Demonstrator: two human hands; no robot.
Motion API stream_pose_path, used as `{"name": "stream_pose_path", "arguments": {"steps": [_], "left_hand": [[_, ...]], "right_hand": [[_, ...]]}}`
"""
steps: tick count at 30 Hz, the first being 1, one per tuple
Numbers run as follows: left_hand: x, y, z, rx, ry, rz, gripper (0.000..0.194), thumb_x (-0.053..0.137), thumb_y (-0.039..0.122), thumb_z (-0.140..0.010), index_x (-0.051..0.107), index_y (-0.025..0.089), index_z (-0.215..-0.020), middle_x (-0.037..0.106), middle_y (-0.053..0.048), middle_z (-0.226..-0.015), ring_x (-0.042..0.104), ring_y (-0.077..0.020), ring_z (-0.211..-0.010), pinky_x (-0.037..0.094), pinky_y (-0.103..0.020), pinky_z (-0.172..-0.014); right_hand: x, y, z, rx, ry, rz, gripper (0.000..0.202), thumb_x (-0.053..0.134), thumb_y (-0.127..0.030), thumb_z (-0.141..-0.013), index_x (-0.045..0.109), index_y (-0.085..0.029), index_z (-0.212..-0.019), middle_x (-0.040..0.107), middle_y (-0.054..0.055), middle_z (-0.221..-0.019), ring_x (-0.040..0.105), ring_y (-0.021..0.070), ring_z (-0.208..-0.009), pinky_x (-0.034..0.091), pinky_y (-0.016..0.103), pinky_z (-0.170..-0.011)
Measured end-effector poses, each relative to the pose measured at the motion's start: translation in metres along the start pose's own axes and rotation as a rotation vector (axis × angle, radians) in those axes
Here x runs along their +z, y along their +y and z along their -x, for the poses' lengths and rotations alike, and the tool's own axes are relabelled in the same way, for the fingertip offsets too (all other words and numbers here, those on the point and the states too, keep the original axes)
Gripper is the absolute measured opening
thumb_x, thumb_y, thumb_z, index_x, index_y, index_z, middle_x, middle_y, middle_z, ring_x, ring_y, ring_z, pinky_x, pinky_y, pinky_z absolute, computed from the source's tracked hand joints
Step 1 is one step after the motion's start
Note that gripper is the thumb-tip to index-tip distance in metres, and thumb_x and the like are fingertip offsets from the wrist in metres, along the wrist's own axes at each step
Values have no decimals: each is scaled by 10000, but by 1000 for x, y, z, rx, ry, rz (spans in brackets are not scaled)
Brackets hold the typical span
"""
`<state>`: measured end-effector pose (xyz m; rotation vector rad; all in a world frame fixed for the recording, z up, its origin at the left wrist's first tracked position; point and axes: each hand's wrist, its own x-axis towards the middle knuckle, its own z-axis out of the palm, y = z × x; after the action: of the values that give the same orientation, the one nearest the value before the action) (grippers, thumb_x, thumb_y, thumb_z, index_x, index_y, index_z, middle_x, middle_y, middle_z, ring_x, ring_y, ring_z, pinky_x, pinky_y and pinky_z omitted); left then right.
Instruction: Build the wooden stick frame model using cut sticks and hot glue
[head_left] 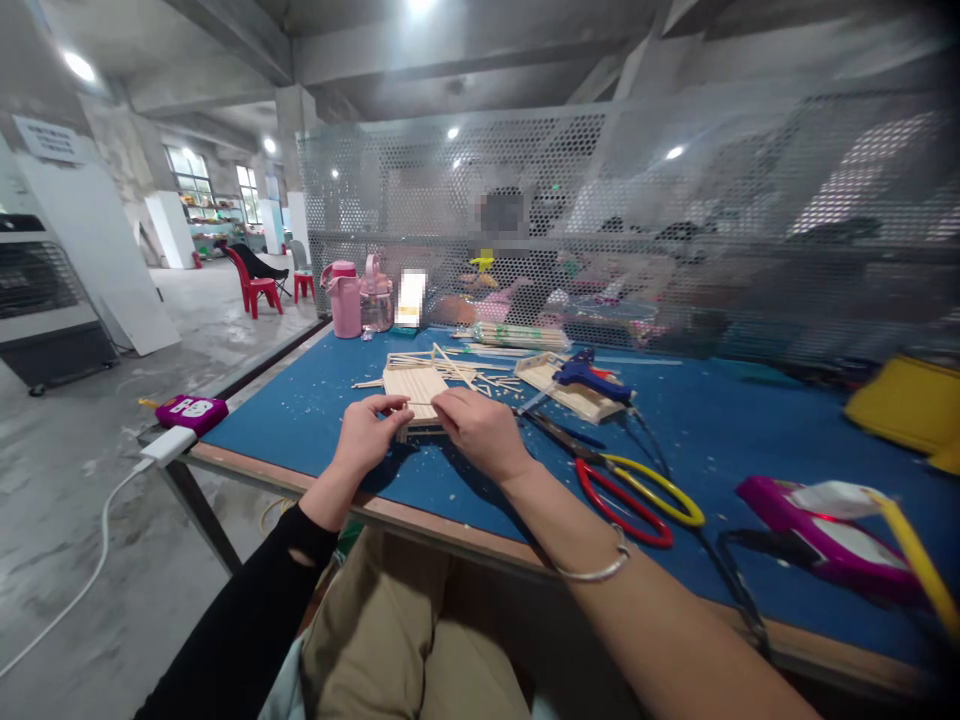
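Note:
Between my two hands runs a thin wooden stick [421, 404], level above the near part of a small model [412, 382] built of pale sticks. Thumb and fingers of my left hand [369, 428] pinch its left end. My right hand [484, 428] is closed on the other end, and its fingers hide that tip. Loose short sticks [501, 382] lie just behind my right hand. To the right, a blue glue gun [589, 378] rests against a second stick piece [574, 392]. Scissors [637, 495] with one red and one yellow handle lie beside my right forearm.
A bagged bundle of sticks [517, 336] lies at the back, near a pink jug [346, 302], a pink bottle [376, 298] and a bright-screened phone [410, 298]. Purple devices [191, 412] sit at both table ends. Behind the perforated metal screen [420, 190] is another person.

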<state>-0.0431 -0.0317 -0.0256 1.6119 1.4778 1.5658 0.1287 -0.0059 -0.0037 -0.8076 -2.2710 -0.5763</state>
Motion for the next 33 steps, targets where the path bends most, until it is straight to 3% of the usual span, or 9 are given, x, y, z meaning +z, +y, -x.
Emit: {"name": "stream_pose_path", "arguments": {"steps": [7,16,21,23,26,27,29,31,33], "left_hand": [[0,-3,-1,-2,-4,21,242,643,278,-689,725,136,-867,714,-58,-751,592,-154,-649,458,-265,-643],[3,-8,-2,22,-2,68,229,620,302,-717,727,152,-853,727,-88,-880,654,-210,-821,488,-314,-768],[3,-8,-1,17,5,73,258,608,336,-726,726,144,-852,728,-93,-873,661,-223,-821,492,-332,-765],[3,-8,-1,10,11,73,266,607,343,-726,726,142,-852,729,-95,-871,663,-227,-821,495,-333,-759],[3,-7,-1,3,17,68,258,604,337,-727,727,144,-847,728,-93,-883,663,-225,-835,493,-332,-768],[3,-7,-1,2,18,66,255,603,333,-727,728,144,-845,728,-92,-885,663,-224,-838,492,-331,-774],[2,-5,0,2,19,61,252,603,327,-728,728,143,-846,728,-89,-886,663,-223,-843,487,-331,-787],[2,-3,0,3,22,56,249,602,322,-729,728,141,-845,728,-87,-885,662,-222,-848,481,-331,-797],[2,-2,0,6,24,51,242,601,316,-731,728,143,-843,729,-84,-885,661,-221,-852,479,-330,-801]], "right_hand": [[1,0,-1,-29,23,57,189,447,-162,-870,628,-184,-818,678,42,-848,583,137,-766,354,224,-599],[1,-1,-4,-50,40,70,197,446,-154,-871,632,-180,-814,677,46,-837,580,145,-763,369,232,-618],[-1,0,-4,-42,98,-46,200,443,-152,-854,634,-184,-901,678,63,-903,596,164,-822,423,245,-661],[-5,5,-3,53,217,-161,244,444,-144,-825,604,-172,-1007,658,83,-979,589,171,-871,445,260,-721],[-10,20,-1,407,382,-316,311,434,-121,-749,586,-144,-1019,631,88,-918,575,167,-762,461,284,-695],[-11,26,-1,539,362,-376,314,437,-118,-717,597,-140,-986,623,77,-873,559,160,-702,459,286,-666],[-11,36,1,724,192,-532,299,465,-129,-655,628,-136,-906,622,53,-788,533,147,-623,452,286,-631],[-9,42,3,781,-4,-676,251,514,-162,-612,656,-140,-818,635,30,-719,536,142,-595,449,284,-624],[-8,43,4,773,-97,-750,200,545,-207,-601,671,-150,-745,645,12,-663,549,141,-585,448,276,-620]]}}
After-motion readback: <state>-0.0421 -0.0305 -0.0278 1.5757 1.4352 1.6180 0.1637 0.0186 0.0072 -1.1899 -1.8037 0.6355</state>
